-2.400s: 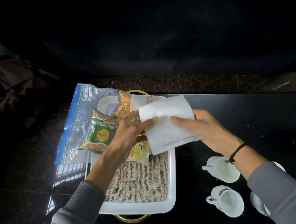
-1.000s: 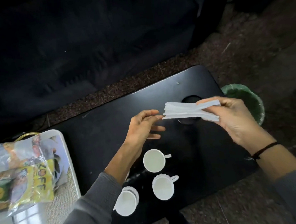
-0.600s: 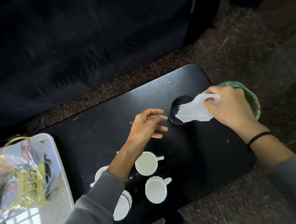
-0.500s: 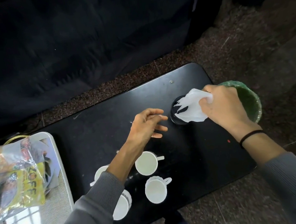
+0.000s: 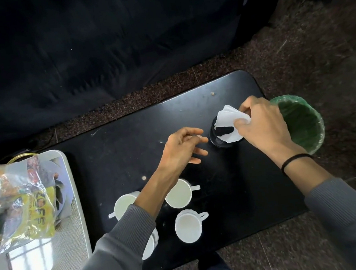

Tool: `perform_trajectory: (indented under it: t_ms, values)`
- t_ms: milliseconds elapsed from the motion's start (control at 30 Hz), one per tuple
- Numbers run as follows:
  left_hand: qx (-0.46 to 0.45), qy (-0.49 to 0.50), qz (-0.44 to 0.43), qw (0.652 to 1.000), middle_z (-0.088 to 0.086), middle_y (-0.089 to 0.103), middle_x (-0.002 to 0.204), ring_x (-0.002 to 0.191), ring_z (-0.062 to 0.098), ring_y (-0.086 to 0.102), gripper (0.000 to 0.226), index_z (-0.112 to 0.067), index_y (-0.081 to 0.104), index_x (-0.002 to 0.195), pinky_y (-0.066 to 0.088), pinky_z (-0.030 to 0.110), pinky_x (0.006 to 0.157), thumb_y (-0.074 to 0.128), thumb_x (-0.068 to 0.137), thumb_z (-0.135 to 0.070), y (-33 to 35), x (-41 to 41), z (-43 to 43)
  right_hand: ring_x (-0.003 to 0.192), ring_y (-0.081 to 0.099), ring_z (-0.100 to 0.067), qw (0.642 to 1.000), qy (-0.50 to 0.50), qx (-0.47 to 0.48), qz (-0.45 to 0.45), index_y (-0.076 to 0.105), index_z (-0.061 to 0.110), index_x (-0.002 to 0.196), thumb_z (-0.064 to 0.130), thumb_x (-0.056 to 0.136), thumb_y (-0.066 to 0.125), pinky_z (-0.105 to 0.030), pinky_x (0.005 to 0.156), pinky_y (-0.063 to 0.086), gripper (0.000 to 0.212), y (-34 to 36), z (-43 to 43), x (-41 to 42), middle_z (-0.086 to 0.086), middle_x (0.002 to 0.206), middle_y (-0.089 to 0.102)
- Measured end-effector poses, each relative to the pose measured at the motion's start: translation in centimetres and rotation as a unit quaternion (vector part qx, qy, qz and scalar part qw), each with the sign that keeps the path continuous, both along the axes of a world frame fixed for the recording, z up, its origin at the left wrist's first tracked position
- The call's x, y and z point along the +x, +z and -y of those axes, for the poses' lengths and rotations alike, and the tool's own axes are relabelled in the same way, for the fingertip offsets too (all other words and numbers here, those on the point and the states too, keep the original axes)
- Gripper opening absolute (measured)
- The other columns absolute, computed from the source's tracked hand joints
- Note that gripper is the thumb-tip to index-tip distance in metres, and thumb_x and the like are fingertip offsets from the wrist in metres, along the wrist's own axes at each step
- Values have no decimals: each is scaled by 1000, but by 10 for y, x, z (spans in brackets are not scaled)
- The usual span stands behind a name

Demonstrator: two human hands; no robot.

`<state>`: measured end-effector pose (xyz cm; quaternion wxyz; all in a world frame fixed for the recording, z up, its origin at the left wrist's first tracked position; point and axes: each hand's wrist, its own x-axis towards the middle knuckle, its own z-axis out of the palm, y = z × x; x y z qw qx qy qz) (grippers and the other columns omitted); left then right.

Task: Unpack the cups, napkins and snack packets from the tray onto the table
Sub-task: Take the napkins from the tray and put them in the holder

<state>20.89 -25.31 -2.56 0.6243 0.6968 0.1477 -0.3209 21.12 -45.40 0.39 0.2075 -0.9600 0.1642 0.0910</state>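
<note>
Black table [image 5: 231, 184] w/ rounded corners and a glossy top that carries a few pale specks [image 5: 143, 177]. It stands on a dark speckled floor [image 5: 297, 69]. At the L end a white tray [image 5: 76, 188] sits on the top, partly out of frame. Near the front edge, approx. centre, are four white cups [image 5: 178, 194], upright, empty and grouped close together. Two have handles pointing R, a third's points L-front, and the fourth is mostly covered. Toward the R end, well apart from them, stands a small black round holder [image 5: 218, 140].
</note>
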Motion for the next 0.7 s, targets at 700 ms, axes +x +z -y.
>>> perform_trajectory:
  t_ms: [700]
  values:
    - [18,83,52,995,2,78,93,78,19,77,14,-18,73,106,62,34,65,69,93,-17,22,-30,-87,91,66,-22,986,154,41,42,66,20,98,24,91,70,-40,68,56,9,31,-133,-33,2,101,66]
